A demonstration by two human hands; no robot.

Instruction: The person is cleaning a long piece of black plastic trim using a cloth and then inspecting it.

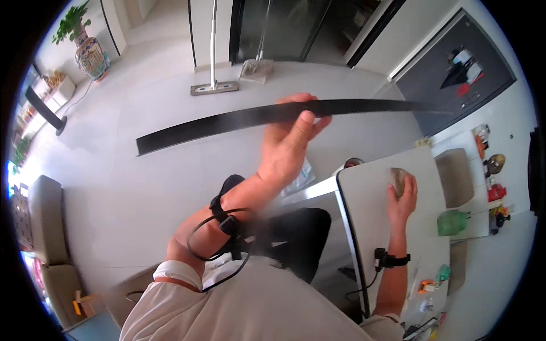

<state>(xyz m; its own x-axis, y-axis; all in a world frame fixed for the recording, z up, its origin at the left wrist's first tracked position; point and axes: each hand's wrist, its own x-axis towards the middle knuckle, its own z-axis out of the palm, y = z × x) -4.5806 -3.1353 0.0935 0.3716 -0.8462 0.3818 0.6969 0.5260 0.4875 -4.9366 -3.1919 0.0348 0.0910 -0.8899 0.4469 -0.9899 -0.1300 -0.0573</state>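
A long, thin black strip (239,120) with a narrow folded edge is pinched near its middle by my left hand (290,140), thumb on the near face and fingers behind. It is held up over the floor and its far right end looks blurred. On the light tabletop (367,200) to the right, my right hand (402,198) grips a brownish-grey stone-like lump or wadded cloth (397,181); which of these it is I cannot tell. Both forearms wear black straps with small cabled devices.
A flat mop (214,88) and a second mop (257,69) stand by the glass door. Chairs (454,178), a green container (452,222) and small items lie around the table's right side. A sofa (47,219) is at left, a patterned vase (91,57) upper left.
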